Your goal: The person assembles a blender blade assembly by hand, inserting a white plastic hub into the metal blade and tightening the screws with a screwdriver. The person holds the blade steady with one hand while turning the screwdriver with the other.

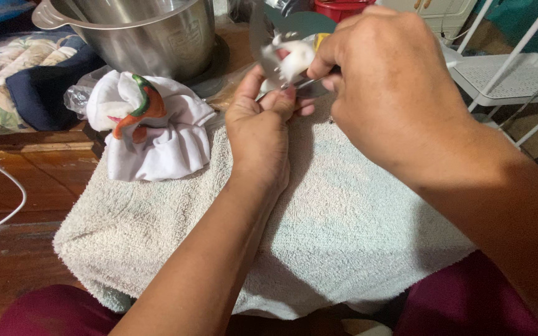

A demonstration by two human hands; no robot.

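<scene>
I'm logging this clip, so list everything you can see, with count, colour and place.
towel: one, pale grey-green, spread over the lap, under both hands
white lump: one, white, held up at top centre
metal tool: one, silver, thin, against the lump
cloth: one, white with an orange and green patch, bunched left of the towel
pot: one, steel, top left
plastic bag: one, clear, beside the cloth
cushion: one, floral and navy, far left
cable: one, white, left edge
rack: one, white, top right
red container: one, top centre, mostly cut off
floor: brown wood, left
left hand: one, holds the lump
right hand: one, grips the tool
</scene>
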